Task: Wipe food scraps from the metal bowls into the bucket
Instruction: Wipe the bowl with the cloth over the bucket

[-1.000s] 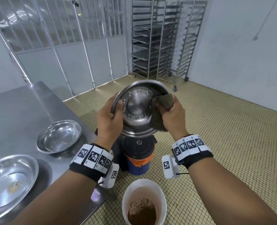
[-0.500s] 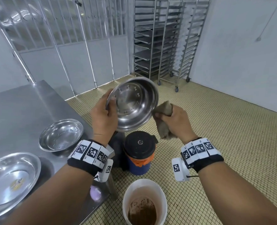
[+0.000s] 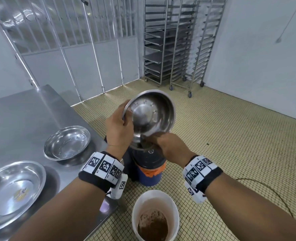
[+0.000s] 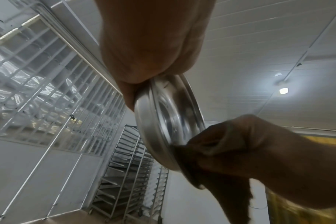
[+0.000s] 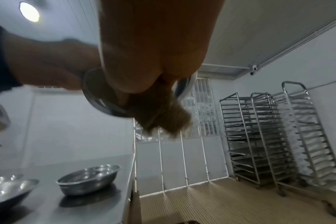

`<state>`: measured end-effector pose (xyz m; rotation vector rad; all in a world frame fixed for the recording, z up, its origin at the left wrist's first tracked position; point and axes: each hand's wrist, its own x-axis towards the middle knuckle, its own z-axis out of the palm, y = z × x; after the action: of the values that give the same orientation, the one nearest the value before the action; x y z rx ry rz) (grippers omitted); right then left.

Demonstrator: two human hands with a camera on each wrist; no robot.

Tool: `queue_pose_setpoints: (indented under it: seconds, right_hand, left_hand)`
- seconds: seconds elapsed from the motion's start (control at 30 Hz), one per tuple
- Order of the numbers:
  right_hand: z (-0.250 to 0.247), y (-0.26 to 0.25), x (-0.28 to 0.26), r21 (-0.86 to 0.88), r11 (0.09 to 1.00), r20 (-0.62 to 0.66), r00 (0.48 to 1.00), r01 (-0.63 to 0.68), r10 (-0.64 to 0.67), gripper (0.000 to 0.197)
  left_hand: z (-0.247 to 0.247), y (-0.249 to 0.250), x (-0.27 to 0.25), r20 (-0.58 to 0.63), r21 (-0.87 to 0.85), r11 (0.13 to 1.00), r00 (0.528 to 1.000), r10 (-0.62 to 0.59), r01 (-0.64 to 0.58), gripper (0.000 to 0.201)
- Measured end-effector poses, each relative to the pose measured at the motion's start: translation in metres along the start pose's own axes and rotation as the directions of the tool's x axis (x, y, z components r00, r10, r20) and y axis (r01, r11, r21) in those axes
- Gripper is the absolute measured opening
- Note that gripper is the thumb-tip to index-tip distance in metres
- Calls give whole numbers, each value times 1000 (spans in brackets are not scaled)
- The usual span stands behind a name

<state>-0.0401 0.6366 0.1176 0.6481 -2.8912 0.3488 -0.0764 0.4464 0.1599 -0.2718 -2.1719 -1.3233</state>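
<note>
From the head view we hold one metal bowl (image 3: pixel 150 117) up on edge, in the air above the black-lidded blue container (image 3: pixel 149 168), its hollow turned toward us. Our left hand (image 3: pixel 118 128) grasps the bowl's left rim, thumb inside, and we judge that this tilt lets loosened scraps slide down. Our right hand (image 3: pixel 171 148) is clenched round a brown cloth (image 3: pixel 146 145) pressed at the bowl's lowest edge, where scraps would gather. The white bucket (image 3: pixel 175 206), brown waste in its bottom, stands on the tiled floor nearer us than the held bowl, so it is not directly under it; we judge crumbs could miss it. Left of the held bowl, two more bowls rest on the counter (image 3: pixel 22 115): a deep one (image 3: pixel 67 142) and, nearer us, a shallow one (image 3: pixel 13 192) with yellowish residue, seemingly not yet wiped

From the left wrist view we see the bowl (image 4: pixel 163 124) nearly edge-on, our left fingers (image 4: pixel 128 97) curled over its upper rim, the right hand (image 4: pixel 249 145) bunching the cloth (image 4: pixel 230 194) against its lower edge, cloth tail hanging

From the right wrist view the cloth (image 5: pixel 163 116) spills from our clenched right hand (image 5: pixel 153 53) across the bowl's rim (image 5: pixel 98 104), blurred; below it the deep bowl (image 5: pixel 88 181) sits on the counter (image 5: pixel 67 212)
</note>
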Motion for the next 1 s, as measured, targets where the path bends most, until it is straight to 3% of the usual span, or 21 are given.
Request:
queue_pose_setpoints:
  seconds: [0.1, 0.17, 0.27, 0.37, 0.47, 0.57, 0.63, 0.77, 0.87, 1.0]
  right_hand:
    - [-7, -4, -10, 98, 995, 114, 993, -22, 11, 37]
    - [-20, -3, -15, 250, 962, 114, 990, -107, 80, 45]
    - [-38, 9, -9, 404, 912, -122, 984, -68, 127, 42]
    - [-54, 19, 3, 400, 916, -293, 941, -37, 166, 33]
    - [-60, 28, 12, 328, 931, -451, 839, -160, 303, 14]
    - [-53, 33, 15, 367, 882, -529, 713, -297, 460, 44]
    - [-48, 30, 16, 445, 822, -497, 666, -354, 556, 57]
    - [-31, 16, 14, 641, 657, -303, 655, -397, 692, 30]
    - [-19, 10, 9, 682, 611, -260, 648, -402, 716, 19]
    - [-38, 16, 12, 689, 638, -284, 681, -345, 675, 17]
  left_hand:
    - [-6, -9, -1, -16, 12, 997, 997, -76, 76, 31]
    - [-11, -15, 2, -27, 9, 993, 992, -120, 120, 32]
    - [-13, -15, 2, -1, -14, 990, 991, -137, 137, 30]
    - [-11, -10, -3, 36, -34, 989, 990, -139, 141, 25]
    - [-8, -7, -9, 71, -100, 978, 982, -176, 182, 21]
    - [-5, -2, -16, 80, -185, 957, 974, -212, 223, 18]
    - [-2, 1, -22, 86, -237, 942, 971, -222, 236, 19]
    - [0, 2, -26, 71, -261, 932, 968, -240, 250, 19]
    - [-4, 2, -24, 8, -258, 935, 969, -248, 242, 20]
    - [-9, 4, -28, 116, -177, 968, 981, -156, 175, 19]
